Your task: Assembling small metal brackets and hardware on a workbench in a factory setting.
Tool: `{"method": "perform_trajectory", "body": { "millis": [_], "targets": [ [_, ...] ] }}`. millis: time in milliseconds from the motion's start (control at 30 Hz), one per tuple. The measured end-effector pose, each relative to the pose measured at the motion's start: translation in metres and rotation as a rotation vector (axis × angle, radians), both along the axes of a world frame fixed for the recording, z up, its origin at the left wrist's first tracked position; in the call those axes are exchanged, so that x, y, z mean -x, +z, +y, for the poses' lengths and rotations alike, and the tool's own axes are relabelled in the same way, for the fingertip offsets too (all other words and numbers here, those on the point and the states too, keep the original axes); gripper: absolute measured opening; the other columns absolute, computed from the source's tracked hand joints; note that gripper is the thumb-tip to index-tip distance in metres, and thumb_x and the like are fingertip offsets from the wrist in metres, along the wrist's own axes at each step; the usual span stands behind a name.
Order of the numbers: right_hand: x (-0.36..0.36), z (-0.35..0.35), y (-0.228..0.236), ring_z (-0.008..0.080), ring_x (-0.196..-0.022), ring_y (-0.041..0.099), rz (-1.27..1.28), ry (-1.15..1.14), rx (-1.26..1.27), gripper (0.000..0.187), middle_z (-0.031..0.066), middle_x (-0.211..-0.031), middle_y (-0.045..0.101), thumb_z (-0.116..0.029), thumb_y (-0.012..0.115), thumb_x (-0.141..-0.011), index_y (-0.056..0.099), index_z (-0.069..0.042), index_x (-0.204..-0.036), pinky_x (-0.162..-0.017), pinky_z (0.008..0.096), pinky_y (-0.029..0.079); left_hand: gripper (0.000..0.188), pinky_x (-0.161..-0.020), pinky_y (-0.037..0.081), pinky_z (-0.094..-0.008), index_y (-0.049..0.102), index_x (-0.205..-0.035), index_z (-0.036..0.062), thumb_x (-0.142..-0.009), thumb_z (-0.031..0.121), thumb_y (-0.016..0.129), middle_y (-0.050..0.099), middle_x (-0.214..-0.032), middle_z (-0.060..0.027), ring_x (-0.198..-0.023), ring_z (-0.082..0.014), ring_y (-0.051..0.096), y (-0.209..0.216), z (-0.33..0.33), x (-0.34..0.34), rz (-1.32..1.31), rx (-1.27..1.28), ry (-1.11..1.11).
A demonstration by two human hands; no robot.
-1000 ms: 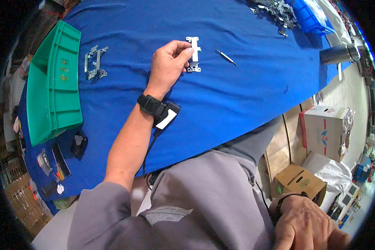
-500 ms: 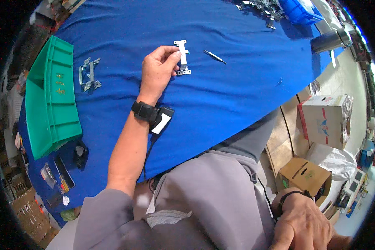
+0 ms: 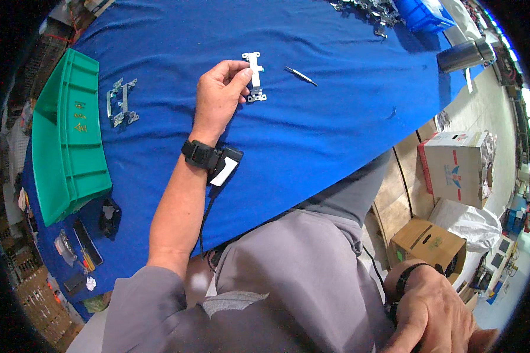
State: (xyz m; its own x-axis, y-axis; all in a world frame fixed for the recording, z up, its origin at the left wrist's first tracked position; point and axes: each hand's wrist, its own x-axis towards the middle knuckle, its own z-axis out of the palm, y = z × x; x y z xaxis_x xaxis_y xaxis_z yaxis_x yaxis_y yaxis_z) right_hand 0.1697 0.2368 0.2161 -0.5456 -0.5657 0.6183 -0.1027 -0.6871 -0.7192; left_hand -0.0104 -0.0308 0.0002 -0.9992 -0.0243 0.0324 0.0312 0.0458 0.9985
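Observation:
My left hand is closed on a silvery metal bracket, thumb and fingers pinching it at its left edge. The bracket is narrow, with eared ends, and is held over or against the blue cloth; I cannot tell whether it touches. Just right of it lies a thin silver and black pen-like tool. Two similar metal brackets lie side by side to the left of the hand. Down at the lower right is my right hand, apart from the table, its visible fingers stretched and slightly apart, the tips cut off by the frame.
A green plastic bin stands at the left of the blue cloth. Metal parts lie heaped beside a blue basket at the far right, near a steel flask. Cardboard boxes stand on the floor at right.
The whole view has shifted slightly. My left hand keeps its pinch on the bracket, in nearly the same place beside the tool. My right hand stays at the lower right.

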Motion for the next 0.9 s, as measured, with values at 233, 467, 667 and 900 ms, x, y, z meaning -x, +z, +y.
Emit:
{"method": "perform_trajectory", "body": {
  "millis": [233,467,667,900],
  "targets": [
    [0.025,-0.011,-0.01,0.0228,-0.125,0.055,-0.007,0.137,0.08,0.038,0.0053,-0.132,0.059,-0.004,0.053,-0.097,0.048,-0.015,-0.132,-0.106,0.0603,0.042,0.019,-0.053,0.049,-0.0202,0.068,-0.103,-0.0012,-0.093,0.014,0.065,0.066,-0.079,-0.0026,-0.064,-0.0054,0.059,-0.001,-0.003,0.002,-0.007,0.003,0.021],
    [-0.015,-0.021,-0.001,0.022,-0.132,0.048,-0.055,-0.044,0.208,0.058,0.0048,-0.137,0.055,0.001,0.052,-0.095,0.037,-0.024,-0.145,-0.11,0.0626,0.035,0.019,-0.052,0.048,-0.0199,0.068,-0.103,-0.0018,-0.092,0.013,0.064,0.067,-0.081,-0.0036,-0.063,-0.0053,0.058,0.011,-0.011,-0.002,0.014,0.014,0.039],
    [0.014,-0.009,0.006,0.0209,-0.136,0.043,-0.22,0.334,0.09,0.062,0.0051,-0.138,0.054,-0.002,0.049,-0.098,0.031,-0.03,-0.149,-0.113,0.067,0.028,0.018,-0.052,0.048,-0.0198,0.068,-0.102,-0.0014,-0.092,0.014,0.064,0.066,-0.079,-0.0024,-0.062,-0.0045,0.058,-0.003,-0.002,-0.002,-0.007,-0.013,0.007],
    [0.0,-0.02,0.011,0.0208,-0.133,0.048,-0.127,0.224,0.101,0.05,0.0061,-0.133,0.058,-0.009,0.044,-0.102,0.037,-0.031,-0.147,-0.111,0.0692,0.026,0.018,-0.052,0.048,-0.02,0.069,-0.102,-0.0008,-0.092,0.014,0.065,0.066,-0.078,-0.0015,-0.063,-0.0047,0.058,0.002,-0.001,0.0,-0.006,-0.022,0.01]
  ]
}}
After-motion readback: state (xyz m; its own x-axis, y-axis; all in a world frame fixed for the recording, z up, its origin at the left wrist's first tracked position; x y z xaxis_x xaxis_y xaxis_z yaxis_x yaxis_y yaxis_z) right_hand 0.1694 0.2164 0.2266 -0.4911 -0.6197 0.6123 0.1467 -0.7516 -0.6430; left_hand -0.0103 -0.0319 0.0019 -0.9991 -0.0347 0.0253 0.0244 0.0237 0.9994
